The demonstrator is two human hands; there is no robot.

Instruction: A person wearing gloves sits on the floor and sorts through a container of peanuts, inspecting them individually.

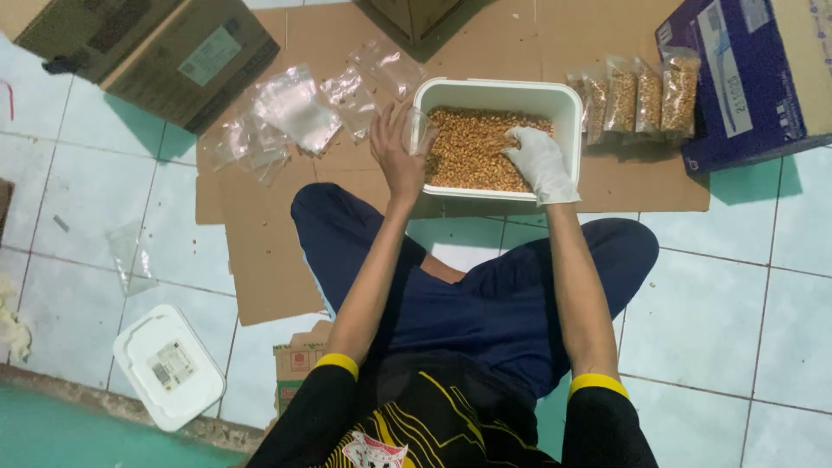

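White plastic tub [568, 104] of golden kernels [472, 147] is set on flattened cardboard [260, 251]; a clear bag [419, 130] is pinched, seemingly, by the bare left hand [397, 152], while the gloved right hand [539, 160] is cupped in the grain.

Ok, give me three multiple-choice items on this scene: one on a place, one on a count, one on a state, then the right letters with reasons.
1. Where do the filled bags stand?
A. right of the white tub
B. inside the tub
C. on the white lid

2. How many filled bags are there?
A. one
B. four
C. nine

3. What covers the right hand?
A. nothing
B. a white glove
C. a black sleeve

Answers: 1 A, they line up against the blue box beside the tub. 2 B, four stand in a row. 3 B, the gloved hand rests in the golden kernels, while the left hand is bare, holding a clear bag at the rim.
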